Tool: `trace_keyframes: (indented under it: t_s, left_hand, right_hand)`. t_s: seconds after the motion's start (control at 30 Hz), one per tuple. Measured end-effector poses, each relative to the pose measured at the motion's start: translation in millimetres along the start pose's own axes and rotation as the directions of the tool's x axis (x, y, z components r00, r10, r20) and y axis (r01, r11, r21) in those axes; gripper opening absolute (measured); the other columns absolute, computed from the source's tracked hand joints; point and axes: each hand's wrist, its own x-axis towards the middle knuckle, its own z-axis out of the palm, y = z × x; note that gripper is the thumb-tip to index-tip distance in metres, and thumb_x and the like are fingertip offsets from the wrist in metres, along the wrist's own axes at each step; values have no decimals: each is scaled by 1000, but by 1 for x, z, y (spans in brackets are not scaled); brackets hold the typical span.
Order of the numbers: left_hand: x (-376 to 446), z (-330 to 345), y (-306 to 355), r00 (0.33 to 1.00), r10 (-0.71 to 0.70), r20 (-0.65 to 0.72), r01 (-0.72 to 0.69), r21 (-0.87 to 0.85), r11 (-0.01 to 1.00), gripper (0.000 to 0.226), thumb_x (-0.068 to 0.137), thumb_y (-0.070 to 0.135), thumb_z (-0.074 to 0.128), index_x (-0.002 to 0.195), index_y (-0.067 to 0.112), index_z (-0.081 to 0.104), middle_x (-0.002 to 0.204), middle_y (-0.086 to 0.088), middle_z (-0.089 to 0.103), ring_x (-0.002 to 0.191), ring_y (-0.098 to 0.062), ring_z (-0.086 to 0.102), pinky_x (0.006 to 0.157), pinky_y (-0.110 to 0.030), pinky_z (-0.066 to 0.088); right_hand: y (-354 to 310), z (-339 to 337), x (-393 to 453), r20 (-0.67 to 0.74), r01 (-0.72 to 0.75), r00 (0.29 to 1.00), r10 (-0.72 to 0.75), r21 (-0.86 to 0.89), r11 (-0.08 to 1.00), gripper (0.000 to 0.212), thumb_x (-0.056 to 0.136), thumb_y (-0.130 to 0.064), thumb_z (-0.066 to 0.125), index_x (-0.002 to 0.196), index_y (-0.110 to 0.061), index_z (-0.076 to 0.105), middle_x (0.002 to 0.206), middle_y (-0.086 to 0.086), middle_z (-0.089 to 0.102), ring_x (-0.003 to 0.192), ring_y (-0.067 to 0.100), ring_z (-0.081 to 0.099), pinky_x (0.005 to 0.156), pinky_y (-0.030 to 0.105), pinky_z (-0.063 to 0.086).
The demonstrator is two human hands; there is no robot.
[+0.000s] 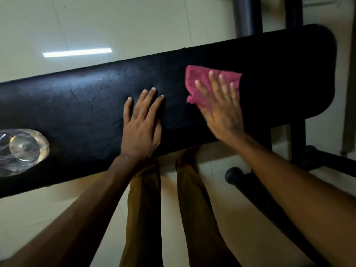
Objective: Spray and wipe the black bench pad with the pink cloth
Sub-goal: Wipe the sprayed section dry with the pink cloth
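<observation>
The left hand (141, 130) lies flat, fingers straight, on the black bench pad (77, 105). At two o'clock, the right hand (221, 105) presses the pink cloth (196, 81) down, fingers spread. Wiping looks underway; the far end seems left.

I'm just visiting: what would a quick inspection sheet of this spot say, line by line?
Surface: black bench pad, long, scuffed in places.
Job's things: pink cloth lies flat on the pad; a clear bottle lies on the pad at its left end.
Clutter: nothing seen.
Hands: left hand rests flat on the pad, fingers straight; right hand presses flat on the cloth.
Cables: nothing seen.
Surroundings: pale tiled floor, black bench frame, the person's brown trousers.
</observation>
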Motion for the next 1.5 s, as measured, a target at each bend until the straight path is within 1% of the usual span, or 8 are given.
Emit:
trace_keyframes:
  t_s: [0.17,0.33,0.5,0.67,0.8,0.93,1.2,1.5]
  left_hand:
    - [4,7,9,1000,-23,-10,23,30,999,64,95,25,45,156,15,31,166,-8,22,155,-22,13,126,-51,3]
    - [-1,6,-1,1000,-10,2,10,23,1000,67,92,20,46,157,14,29,166,-7,20,155,-21,11,126,-50,1]
    - [0,4,-2,1000,11,20,-11,34,999,67,93,17,43,158,13,25,167,-7,18,155,-20,8,126,-50,-1]
    - [-2,4,0,994,-31,-107,34,23,999,57,95,10,48,151,6,36,160,-16,33,153,-30,18,124,-56,7]
    - [-1,-15,10,933,-254,-254,244,-68,967,47,96,8,47,143,3,43,157,-19,35,152,-33,18,125,-56,7]
    - [23,-17,46,962,-97,-254,102,7,995,52,96,18,48,144,1,44,156,-23,35,150,-38,21,126,-51,4]
    - [96,37,48,992,-63,111,20,352,936,69,103,52,24,160,14,14,168,-9,11,155,-31,8,118,-69,6]
    - [8,10,16,935,-356,5,335,325,884,67,104,50,18,161,15,7,168,-11,5,155,-33,4,116,-73,5]
  right_hand:
    - [19,-25,60,-61,-663,714,698,263,701,71,101,-55,21,160,-17,15,167,10,6,154,29,3,124,53,-1]
    - [19,-28,54,93,53,994,-54,5,999,60,104,-50,29,159,-34,12,168,7,3,154,32,2,123,52,-4]
    - [7,-31,73,1,-506,858,513,159,847,68,104,-52,21,159,-15,6,168,8,5,154,29,1,124,52,-5]
    - [-65,-24,35,119,154,977,-177,176,972,72,99,-63,20,159,-27,8,168,10,3,154,28,-1,123,49,-7]
    - [-42,-40,35,-58,-41,994,90,567,823,61,104,-46,33,158,-21,21,166,8,18,153,22,13,125,43,7]
    - [10,-29,19,-90,-288,928,361,441,850,55,105,-41,24,156,-21,28,165,10,20,153,29,13,124,50,11]
    - [25,-2,11,-38,-301,950,309,144,943,57,106,-41,16,160,-23,11,168,9,5,154,30,2,125,48,3]
    - [25,-2,10,-31,-312,946,322,170,935,56,107,-40,20,160,-24,11,168,9,5,154,30,2,125,47,1]
